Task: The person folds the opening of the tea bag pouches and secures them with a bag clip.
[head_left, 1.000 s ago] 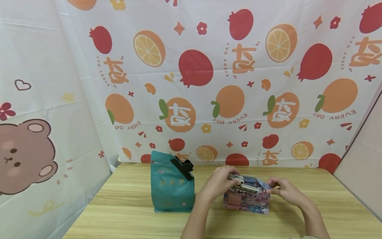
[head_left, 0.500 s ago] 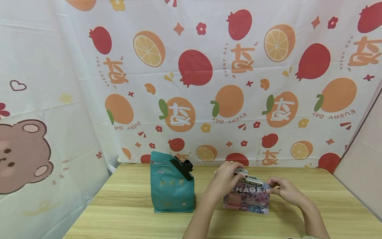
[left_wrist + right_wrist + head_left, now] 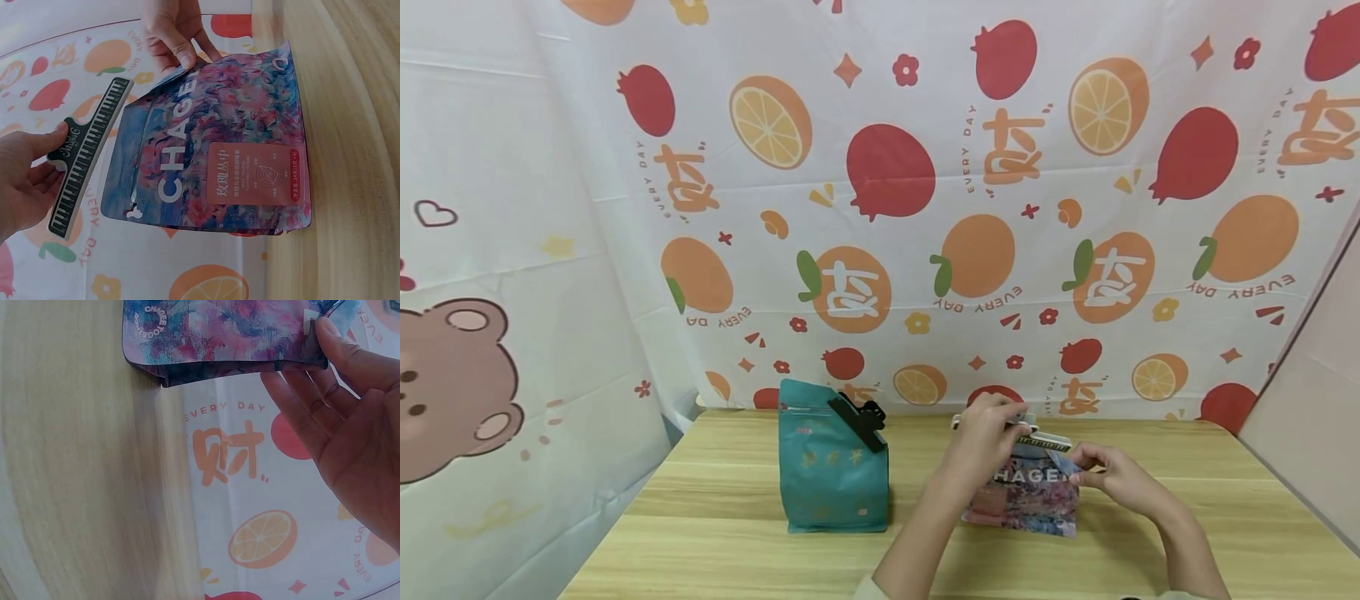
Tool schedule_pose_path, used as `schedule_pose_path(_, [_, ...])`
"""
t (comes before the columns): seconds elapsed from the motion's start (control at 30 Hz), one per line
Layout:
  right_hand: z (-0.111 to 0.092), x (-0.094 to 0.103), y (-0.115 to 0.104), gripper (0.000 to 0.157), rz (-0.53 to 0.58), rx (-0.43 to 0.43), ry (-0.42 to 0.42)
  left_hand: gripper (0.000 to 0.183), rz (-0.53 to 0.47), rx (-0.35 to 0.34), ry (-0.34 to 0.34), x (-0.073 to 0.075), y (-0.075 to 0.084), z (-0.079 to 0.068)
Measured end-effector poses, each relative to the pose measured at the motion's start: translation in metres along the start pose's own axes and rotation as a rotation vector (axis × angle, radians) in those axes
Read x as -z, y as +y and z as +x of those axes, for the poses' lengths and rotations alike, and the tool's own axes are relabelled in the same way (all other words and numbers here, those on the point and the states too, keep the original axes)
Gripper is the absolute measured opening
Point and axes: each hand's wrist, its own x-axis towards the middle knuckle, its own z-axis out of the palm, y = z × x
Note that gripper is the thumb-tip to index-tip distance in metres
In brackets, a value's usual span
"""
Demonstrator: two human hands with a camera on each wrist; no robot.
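A tea pouch (image 3: 237, 112) with a pink and blue painted pattern and the letters CHAGEE stands upright on the table. My left hand (image 3: 988, 442) pinches a bag clip (image 3: 90, 156) with a piano-key pattern and the word Music on its black tab. In the left wrist view the clip is apart from the pouch, just off its top edge, and only part of my left hand shows. My right hand (image 3: 1116, 479) pinches the pouch's upper right corner between thumb and fingers. The right wrist view shows the thumb over that corner, the other fingers behind.
To the left on the wooden table (image 3: 700, 517) stands a teal pouch (image 3: 833, 475) with a black clip (image 3: 859, 423) set slantwise on its top right corner. A fruit-printed cloth (image 3: 910, 250) hangs behind the table's far edge.
My left hand has moved up and away from me with the clip, off the front of the tea pouch, uncovering its lettering. The right hand keeps its hold on the corner.
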Motion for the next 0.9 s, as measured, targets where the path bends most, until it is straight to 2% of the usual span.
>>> schedule_pose_path(0.2, [0.000,-0.001,0.001,0.004,0.010,-0.008,-0.001,0.024,0.005,-0.026,0.024,-0.003,0.000,0.005])
schedule_pose_path(0.43, [-0.004,-0.003,-0.001,0.005,0.007,-0.005,-0.001,0.022,0.040,-0.055,-0.049,0.001,0.004,0.010])
schedule_pose_path(0.63, [-0.004,-0.003,-0.002,0.009,0.009,-0.077,-0.009,0.023,0.048,-0.058,-0.118,-0.002,0.006,0.014])
schedule_pose_path(0.9, [-0.004,-0.003,-0.004,0.016,0.011,-0.106,-0.004,0.016,0.031,-0.080,-0.075,-0.008,0.009,0.014])
